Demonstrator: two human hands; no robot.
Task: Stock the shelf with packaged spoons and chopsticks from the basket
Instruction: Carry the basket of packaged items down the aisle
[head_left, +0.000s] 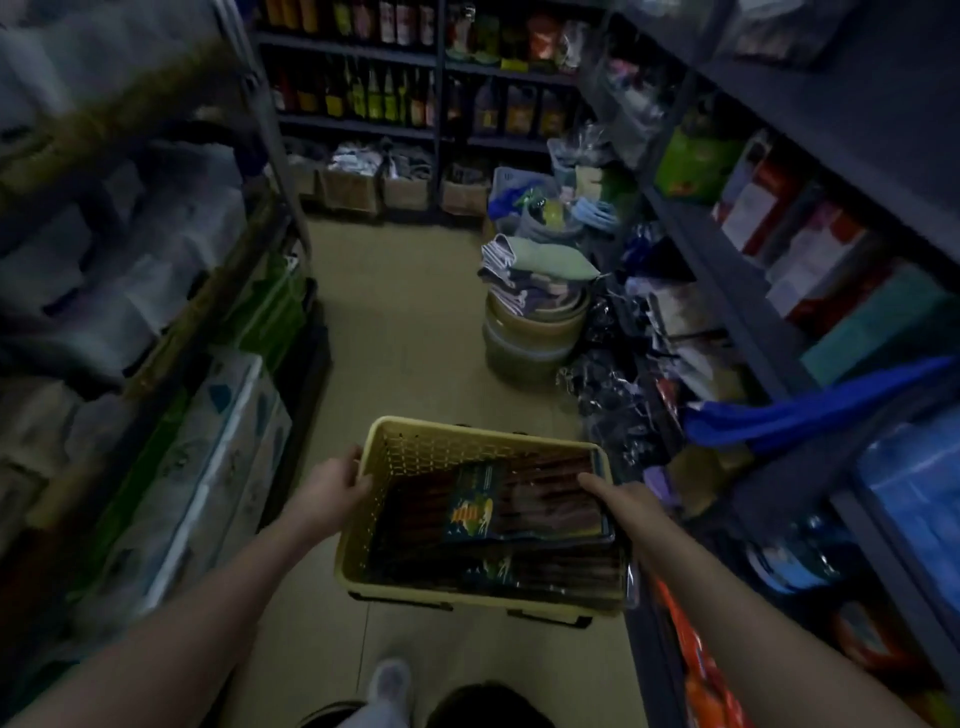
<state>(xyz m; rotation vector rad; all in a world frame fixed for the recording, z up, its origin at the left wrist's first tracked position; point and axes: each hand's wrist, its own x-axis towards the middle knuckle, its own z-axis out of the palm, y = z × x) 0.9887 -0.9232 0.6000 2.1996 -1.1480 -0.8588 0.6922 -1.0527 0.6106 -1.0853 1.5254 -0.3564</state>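
In a dim, narrow shop aisle, a person carries a yellow plastic basket (415, 457) out in front of the body, above the tan floor (405, 322). The left hand (332, 488) grips the basket's left rim, its fingers (361, 486) curled over the edge into the mesh wall. The right hand (621, 501) is at the right rim, fingers clenched on that side, the thumb lying over the top of the packs. Inside the basket lie flat dark packages of chopsticks (545, 499), stacked in layers; the uppermost one bears a green and yellow printed label (475, 501) and sits tilted toward the right side. Whether any spoons are among them cannot be told. Grey metal shelves (727, 270) run along the right, filled with boxed and bagged goods, and a blue bag (810, 405) juts out from them. Ahead on the floor stands a round stack of tubs (535, 332) topped with folded cloths.
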